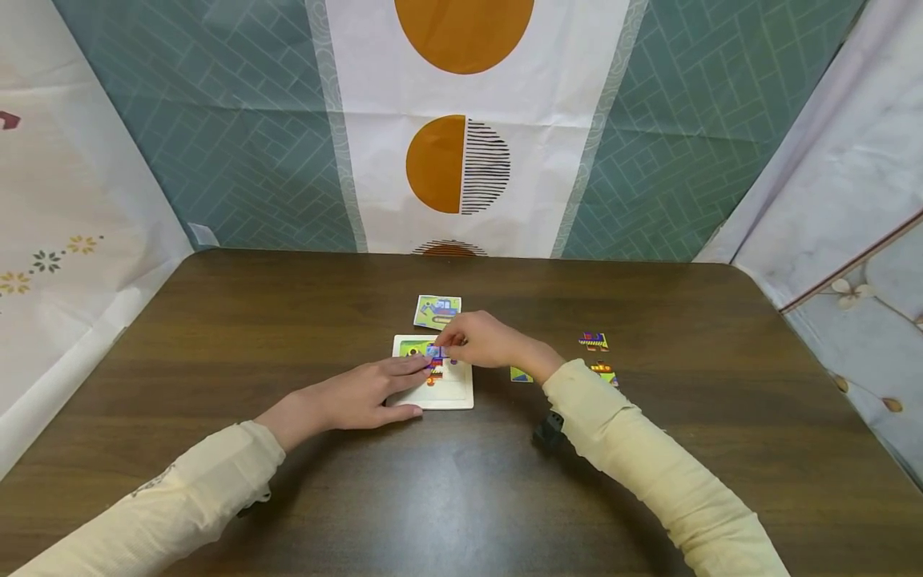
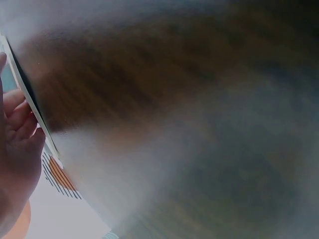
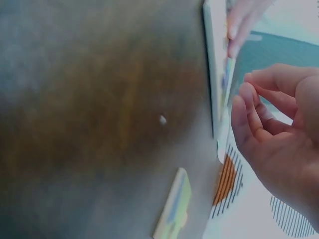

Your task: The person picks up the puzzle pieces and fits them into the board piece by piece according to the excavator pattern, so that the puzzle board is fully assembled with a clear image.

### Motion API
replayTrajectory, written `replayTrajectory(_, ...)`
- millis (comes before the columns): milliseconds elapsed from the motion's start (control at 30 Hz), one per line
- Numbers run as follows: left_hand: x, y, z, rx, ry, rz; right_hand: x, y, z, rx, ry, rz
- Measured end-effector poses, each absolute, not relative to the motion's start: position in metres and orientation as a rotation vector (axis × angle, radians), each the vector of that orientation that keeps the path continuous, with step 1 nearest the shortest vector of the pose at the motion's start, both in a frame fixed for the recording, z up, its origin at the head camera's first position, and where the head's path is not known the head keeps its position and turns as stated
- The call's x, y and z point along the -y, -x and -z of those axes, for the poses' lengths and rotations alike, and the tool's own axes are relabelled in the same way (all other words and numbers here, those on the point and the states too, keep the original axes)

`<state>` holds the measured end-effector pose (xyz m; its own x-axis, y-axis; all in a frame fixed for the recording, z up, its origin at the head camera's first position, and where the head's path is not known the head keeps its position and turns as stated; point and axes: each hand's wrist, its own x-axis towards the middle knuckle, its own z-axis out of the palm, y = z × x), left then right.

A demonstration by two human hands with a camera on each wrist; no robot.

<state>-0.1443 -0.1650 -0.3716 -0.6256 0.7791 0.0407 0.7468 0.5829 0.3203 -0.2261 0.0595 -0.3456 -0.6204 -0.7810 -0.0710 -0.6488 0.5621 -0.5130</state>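
**Puzzle Assembly: Tray Partly Filled**

From my remote station I judge the assembly incomplete. The white tray (image 1: pixel 453 397) carries colored pieces (image 1: pixel 413 349) in its far portion; its near strip is bare. At least three pieces lie outside, right of the tray: a green-and-blue piece (image 1: pixel 521 375), a purple piece (image 1: pixel 594 341) and a red-and-yellow piece (image 1: pixel 604 372). A picture card (image 1: pixel 437 308) lies just beyond the tray.

Left grip: released; the left hand (image 1: pixel 368 394) rests extended fingers on the tray. Right grip: the right hand (image 1: pixel 489 338) draws thumb and fingertips together; I cannot tell whether they pinch anything.

Materials: flat, pale-edged pieces; rounded-corner tray; glossy wood-grain tabletop (image 1: pixel 461 489).
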Motion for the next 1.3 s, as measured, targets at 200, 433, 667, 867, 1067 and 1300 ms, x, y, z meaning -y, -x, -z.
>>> replayTrajectory(200, 0.165, 0.144, 0.37, -2.699, -1.275, -0.456, -0.067, 0.228, 0.338, -2.568, 1.105, 0.715)
replayTrajectory(433, 0.164, 0.145, 0.371, -2.695, -1.259, -0.452, -0.08, 0.23, 0.334, -2.604, 0.995, 0.721)
replayTrajectory(667, 0.166, 0.145, 0.371, -2.713, -1.265, -0.453, -0.102, 0.233, 0.334, -2.638, 0.937, 0.732)
replayTrajectory(867, 0.166, 0.144, 0.372, -2.722, -1.276, -0.455, -0.123, 0.234, 0.331, -2.656, 0.94, 0.722)
replayTrajectory(1067, 0.166, 0.144, 0.374, -2.727, -1.287, -0.46, -0.143, 0.237, 0.318, -2.712, 0.912, 0.82)
replayTrajectory(1300, 0.165, 0.142, 0.374, -2.722, -1.273, -0.453, -0.165, 0.242, 0.306, -2.729, 0.819, 0.89)
